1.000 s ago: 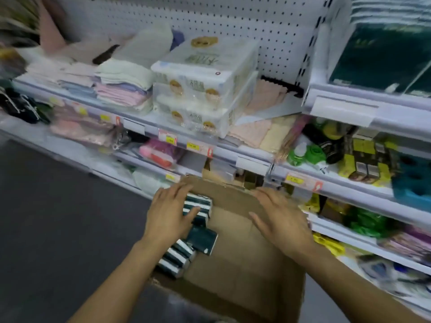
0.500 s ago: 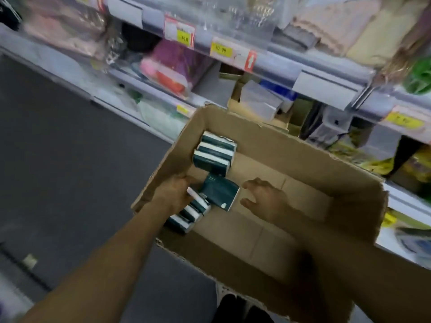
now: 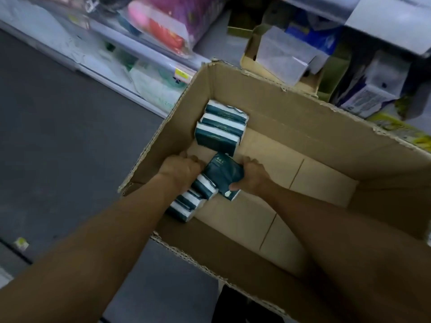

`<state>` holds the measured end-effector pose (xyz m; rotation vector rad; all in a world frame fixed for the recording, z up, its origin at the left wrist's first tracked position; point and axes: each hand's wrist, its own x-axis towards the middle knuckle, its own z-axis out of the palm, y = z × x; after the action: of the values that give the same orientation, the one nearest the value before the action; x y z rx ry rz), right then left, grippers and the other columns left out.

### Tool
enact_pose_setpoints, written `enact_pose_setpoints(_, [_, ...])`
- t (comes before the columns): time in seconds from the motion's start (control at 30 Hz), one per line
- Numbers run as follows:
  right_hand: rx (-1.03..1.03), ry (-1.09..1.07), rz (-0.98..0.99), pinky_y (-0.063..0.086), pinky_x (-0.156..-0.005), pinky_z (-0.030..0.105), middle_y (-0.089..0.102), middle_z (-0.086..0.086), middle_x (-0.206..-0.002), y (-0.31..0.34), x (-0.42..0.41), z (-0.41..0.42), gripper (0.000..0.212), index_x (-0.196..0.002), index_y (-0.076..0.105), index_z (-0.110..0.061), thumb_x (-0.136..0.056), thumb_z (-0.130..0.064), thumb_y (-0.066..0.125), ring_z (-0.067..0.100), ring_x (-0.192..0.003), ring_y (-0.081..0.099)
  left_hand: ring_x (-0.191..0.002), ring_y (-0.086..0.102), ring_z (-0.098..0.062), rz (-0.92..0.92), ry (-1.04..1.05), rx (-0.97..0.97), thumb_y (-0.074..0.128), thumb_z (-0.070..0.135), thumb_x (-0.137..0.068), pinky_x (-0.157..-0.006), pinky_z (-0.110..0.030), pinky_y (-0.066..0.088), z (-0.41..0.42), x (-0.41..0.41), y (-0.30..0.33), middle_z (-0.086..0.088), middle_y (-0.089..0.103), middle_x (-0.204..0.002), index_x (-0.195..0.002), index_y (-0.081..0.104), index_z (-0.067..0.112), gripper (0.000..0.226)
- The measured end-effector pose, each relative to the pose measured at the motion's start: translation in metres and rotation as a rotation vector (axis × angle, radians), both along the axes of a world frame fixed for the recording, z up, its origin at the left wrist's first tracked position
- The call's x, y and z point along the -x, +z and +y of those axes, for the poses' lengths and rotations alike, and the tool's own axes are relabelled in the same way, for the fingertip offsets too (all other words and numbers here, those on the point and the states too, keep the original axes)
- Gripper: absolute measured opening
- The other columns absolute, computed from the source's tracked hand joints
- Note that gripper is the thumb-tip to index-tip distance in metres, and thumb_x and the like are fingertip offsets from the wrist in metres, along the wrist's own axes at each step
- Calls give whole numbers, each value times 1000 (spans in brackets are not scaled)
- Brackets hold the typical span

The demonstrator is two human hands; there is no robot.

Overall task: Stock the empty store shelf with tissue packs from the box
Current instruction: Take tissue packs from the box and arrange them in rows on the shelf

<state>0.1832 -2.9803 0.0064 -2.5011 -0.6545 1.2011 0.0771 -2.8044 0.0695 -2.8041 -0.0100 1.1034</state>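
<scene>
Between both hands, inside box (image 3: 268, 108): right hand (image 3: 253, 177) grips flat tissue pack (image 3: 221, 174), left hand (image 3: 180, 170) clasps row of packs (image 3: 193, 200) beside it. Prob light, soft, slick wrap; squeeze sides.

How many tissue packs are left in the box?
About 7 tissue packs: three stacked by the far-left wall, one between both hands, roughly three under the left hand; others may be hidden.

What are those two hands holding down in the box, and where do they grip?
The right hand grips the dark green tissue pack by its right edge. The left hand curls over the top end of the striped row of packs along the cardboard box wall.
</scene>
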Motion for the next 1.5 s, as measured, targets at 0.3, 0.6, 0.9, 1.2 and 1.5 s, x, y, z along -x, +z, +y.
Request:
enact_pose_setpoints(0.3, [-198, -131, 16, 41, -60, 23, 62, 3, -100, 65, -4, -41, 40, -106, 57, -15, -78, -35, 78, 13, -84, 57, -119, 48, -24, -206, 339, 193, 62, 30, -90, -100, -36, 36, 1, 9, 51, -3, 56, -127, -137, 46, 29, 50])
enact_pose_setpoints(0.6, [-366, -300, -147, 47, -75, 28, 60, -3, -97, 218, -33, -104, 38, -106, 52, -20, -79, -27, 79, 17, -92, 60, -79, 64, -9, -652, 963, 871, 78, 21, -79, -63, -18, 49, -44, 3, 165, 5, 69, -88, -99, 67, 19, 23])
enact_pose_setpoints(0.9, [-649, -438, -370, 54, -81, 37, 65, -10, -106, 367, -38, -200, 38, -111, 58, -31, -79, -28, 78, 11, -94, 62, -88, 66, -11, -851, 790, 1119, 69, 49, -73, -75, -39, 57, -107, -34, 301, 15, 70, -103, -106, 62, 45, 35])
enact_pose_setpoints(1.2, [-711, -461, -655, 50, -86, 27, 62, -17, -113, 476, -40, -313, 42, -118, 56, -32, -82, -23, 76, -4, -99, 58, -92, 65, -19, -827, 494, 1248, 68, 22, -86, -72, -33, 52, -187, -95, 406, 7, 70, -99, -97, 67, 37, 19])
enact_pose_setpoints(1.5, [-870, -575, -1055, 39, -62, 15, 64, -15, -98, 550, -65, -425, 34, -113, 60, -32, -83, -23, 74, 5, -62, 52, -92, 65, -18, -871, 421, 1360, 67, 16, -91, -69, -30, 54, -287, -145, 456, 6, 70, -100, -99, 67, 33, 19])
